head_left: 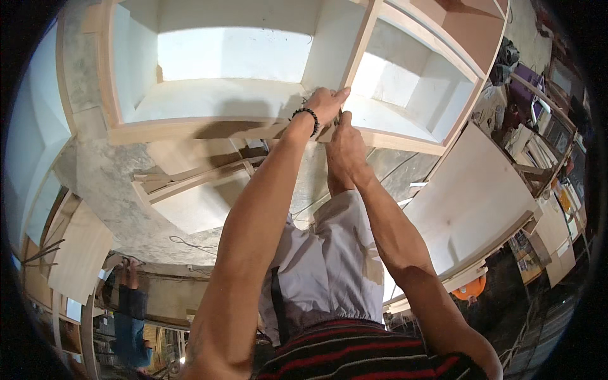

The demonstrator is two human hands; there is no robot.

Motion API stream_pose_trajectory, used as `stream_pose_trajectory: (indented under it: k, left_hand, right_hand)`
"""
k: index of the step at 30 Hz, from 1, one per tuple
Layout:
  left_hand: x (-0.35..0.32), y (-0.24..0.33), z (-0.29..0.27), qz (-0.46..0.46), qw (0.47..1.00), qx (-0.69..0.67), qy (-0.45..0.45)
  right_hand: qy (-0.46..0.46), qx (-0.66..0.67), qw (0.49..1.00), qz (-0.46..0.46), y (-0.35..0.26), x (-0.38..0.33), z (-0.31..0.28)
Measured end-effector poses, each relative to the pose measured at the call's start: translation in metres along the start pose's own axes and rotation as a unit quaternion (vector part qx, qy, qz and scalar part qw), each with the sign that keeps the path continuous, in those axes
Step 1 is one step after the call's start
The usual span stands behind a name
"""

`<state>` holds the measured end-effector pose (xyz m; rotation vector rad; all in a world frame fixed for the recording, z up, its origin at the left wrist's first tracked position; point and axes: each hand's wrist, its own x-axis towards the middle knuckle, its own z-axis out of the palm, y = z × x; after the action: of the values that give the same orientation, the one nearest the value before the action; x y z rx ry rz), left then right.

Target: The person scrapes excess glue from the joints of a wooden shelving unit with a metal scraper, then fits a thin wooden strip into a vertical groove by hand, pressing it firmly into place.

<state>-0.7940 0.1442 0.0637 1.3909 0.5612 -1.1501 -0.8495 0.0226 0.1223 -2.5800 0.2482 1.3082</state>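
Note:
A pale plywood cabinet frame (190, 130) with white inner panels lies in front of me, split into compartments by an upright divider (361, 44). My left hand (326, 101), a black bead bracelet on its wrist, grips the divider's front edge where it meets the cabinet's front rail. Just below it, touching the same joint, my right hand (344, 144) is closed like a fist around something small; the object is mostly hidden by the fingers. Both forearms reach up from the lower edge over my white shorts and striped shirt.
Loose wood strips (190, 177) and a thin cable (190, 244) lie on the concrete floor under the cabinet. A large plywood board (468, 196) leans at the right beside a cluttered bench (544, 158). An orange object (470, 288) sits below the board. Another person (130, 310) stands at lower left.

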Motion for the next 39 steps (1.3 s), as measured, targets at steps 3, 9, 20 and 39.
stream_pose_trajectory:
  k: [3, 9, 20, 39]
  left_hand:
    - [0.009, -0.013, 0.007, 0.01, 0.999, 0.003, 0.048]
    - [-0.007, -0.001, 0.0, -0.003, 0.999, -0.029, -0.029]
    - [0.008, -0.041, -0.005, 0.009, 0.998, 0.033, 0.06]
    - [-0.013, -0.083, 0.052, 0.026, 0.935, 0.315, 0.164]
  right_hand:
    - [0.015, 0.007, 1.0, -0.026, 0.0, 0.012, 0.019]
    - [0.023, -0.005, 1.0, -0.014, 0.01, -0.001, 0.007]
    - [-0.011, -0.045, 0.998, -0.047, -0.022, 0.001, 0.011]
    - [0.158, 0.364, 0.917, 0.035, 0.134, -0.073, -0.103]
